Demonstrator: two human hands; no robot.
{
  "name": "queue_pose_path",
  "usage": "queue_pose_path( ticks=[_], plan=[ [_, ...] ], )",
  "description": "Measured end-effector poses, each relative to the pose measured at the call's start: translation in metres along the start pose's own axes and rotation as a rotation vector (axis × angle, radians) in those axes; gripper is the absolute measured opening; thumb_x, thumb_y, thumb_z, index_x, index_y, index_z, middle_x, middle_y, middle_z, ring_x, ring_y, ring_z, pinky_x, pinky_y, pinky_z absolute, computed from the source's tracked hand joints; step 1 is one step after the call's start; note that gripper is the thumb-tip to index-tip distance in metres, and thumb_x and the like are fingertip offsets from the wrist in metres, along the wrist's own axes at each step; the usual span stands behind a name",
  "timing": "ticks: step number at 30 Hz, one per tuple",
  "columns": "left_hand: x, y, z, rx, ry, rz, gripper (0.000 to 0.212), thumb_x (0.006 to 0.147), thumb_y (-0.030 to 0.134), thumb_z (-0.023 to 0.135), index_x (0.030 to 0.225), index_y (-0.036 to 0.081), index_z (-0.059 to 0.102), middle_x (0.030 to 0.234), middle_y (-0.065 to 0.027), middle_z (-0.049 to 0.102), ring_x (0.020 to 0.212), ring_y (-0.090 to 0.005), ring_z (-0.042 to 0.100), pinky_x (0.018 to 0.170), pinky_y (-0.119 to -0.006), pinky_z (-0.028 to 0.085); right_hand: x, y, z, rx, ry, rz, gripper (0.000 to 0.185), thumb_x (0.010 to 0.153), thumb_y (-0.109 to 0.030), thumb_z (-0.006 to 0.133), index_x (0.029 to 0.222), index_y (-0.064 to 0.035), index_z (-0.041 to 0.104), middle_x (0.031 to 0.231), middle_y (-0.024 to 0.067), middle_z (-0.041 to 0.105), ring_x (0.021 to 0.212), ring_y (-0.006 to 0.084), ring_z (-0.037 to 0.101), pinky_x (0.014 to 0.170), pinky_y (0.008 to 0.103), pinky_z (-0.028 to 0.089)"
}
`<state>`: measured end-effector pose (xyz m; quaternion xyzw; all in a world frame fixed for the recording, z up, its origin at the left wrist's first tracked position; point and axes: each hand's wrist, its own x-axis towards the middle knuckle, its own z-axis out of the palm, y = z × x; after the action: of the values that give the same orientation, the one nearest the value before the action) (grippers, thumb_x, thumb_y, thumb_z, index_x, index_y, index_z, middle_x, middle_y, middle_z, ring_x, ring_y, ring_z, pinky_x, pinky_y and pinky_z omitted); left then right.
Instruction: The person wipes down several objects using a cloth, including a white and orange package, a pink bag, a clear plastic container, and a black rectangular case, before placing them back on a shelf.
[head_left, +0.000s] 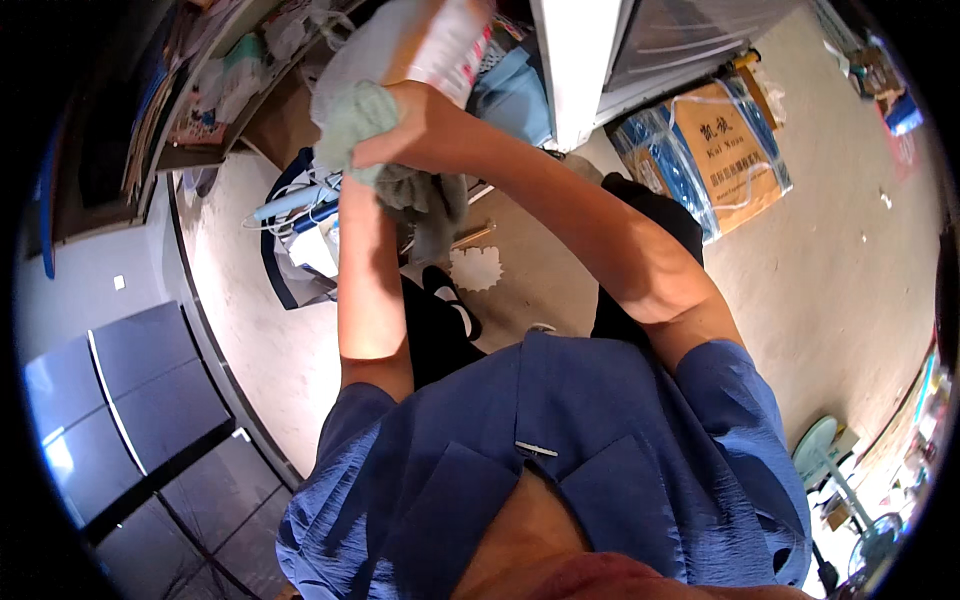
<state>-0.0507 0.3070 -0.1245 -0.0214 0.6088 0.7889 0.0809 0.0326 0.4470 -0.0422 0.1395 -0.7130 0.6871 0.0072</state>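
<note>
My right hand (401, 131) is closed around a pale green cloth (360, 120), high in the picture and left of its middle. My left forearm (371, 285) reaches up to the same cloth, which covers my left hand, so its fingers are hidden. A darker grey-green part of the cloth (420, 195) hangs below my right wrist. Just beyond my hands is a blurred white plastic bag (450, 60) with red marks. An open dark-edged fabric bin (277, 259) stands on the floor beside my left forearm, holding a light blue rod-shaped thing (289, 202) and white cables.
Cluttered shelves (202, 90) line the upper left. A light blue bag (517, 97) lies by a white post (574, 67). Right of it is a taped cardboard carton (731, 157). A jagged-edged pale piece (478, 268) lies near my shoe (454, 300). A fan (874, 547) stands lower right.
</note>
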Motion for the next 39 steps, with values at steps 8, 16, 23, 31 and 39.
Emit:
queue_pose_path(
  ticks=[8, 16, 23, 31, 39],
  plan=[
    [0.046, 0.009, 0.035, 0.247, -0.115, 0.025, 0.048, 0.086, 0.045, 0.062, 0.111, 0.005, 0.06, 0.09, -0.0105, 0.064, 0.079, -0.0219, 0.061, 0.066, -0.039, 0.049, 0.017, 0.009, -0.017, -0.201, 0.307, -0.038, 0.04, 0.064, -0.035, 0.072, 0.087, -0.0026, 0.069, 0.084, 0.018, 0.069, 0.08, 0.0317, 0.067, 0.076, 0.0379, 0.052],
    [0.067, 0.004, 0.055, 0.392, -0.194, 0.028, 0.045, 0.088, 0.042, 0.061, 0.112, 0.005, 0.059, 0.089, -0.0092, 0.064, 0.077, -0.0201, 0.06, 0.065, -0.037, 0.047, 0.006, 0.024, -0.017, -0.294, 0.395, -0.228, 0.032, 0.068, -0.026, 0.076, 0.091, -0.0046, 0.071, 0.083, 0.0111, 0.07, 0.076, 0.0221, 0.067, 0.072, 0.0339, 0.052],
    [0.081, -0.001, 0.066, 0.516, -0.297, 0.05, 0.042, 0.089, 0.04, 0.06, 0.113, 0.005, 0.058, 0.088, -0.0081, 0.063, 0.076, -0.0185, 0.058, 0.064, -0.035, 0.045, 0.012, 0.037, -0.026, -0.177, 0.48, -0.192, 0.029, 0.076, -0.017, 0.075, 0.1, -0.0015, 0.068, 0.091, 0.0064, 0.069, 0.082, 0.0137, 0.063, 0.077, 0.0292, 0.05],
    [0.099, -0.014, 0.091, 0.54, -0.476, 0.031, 0.039, 0.091, 0.037, 0.058, 0.114, 0.005, 0.057, 0.087, -0.0069, 0.062, 0.074, -0.0167, 0.056, 0.063, -0.033, 0.043, 0.005, -0.001, -0.088, 0.599, 0.503, 0.083, 0.019, 0.085, -0.012, 0.062, 0.099, -0.0002, 0.064, 0.09, 0.0086, 0.067, 0.082, 0.0202, 0.065, 0.076, 0.0298, 0.053],
    [0.116, -0.031, 0.054, 0.642, -0.338, 0.145, 0.034, 0.091, 0.033, 0.058, 0.113, 0.006, 0.057, 0.086, -0.0126, 0.064, 0.071, -0.0245, 0.06, 0.059, -0.038, 0.046, 0.024, 0.026, -0.072, 0.514, 0.509, 0.148, 0.022, 0.083, -0.005, 0.066, 0.104, 0.002, 0.063, 0.103, 0.0131, 0.067, 0.095, 0.0262, 0.065, 0.085, 0.0371, 0.052]
  ],
)
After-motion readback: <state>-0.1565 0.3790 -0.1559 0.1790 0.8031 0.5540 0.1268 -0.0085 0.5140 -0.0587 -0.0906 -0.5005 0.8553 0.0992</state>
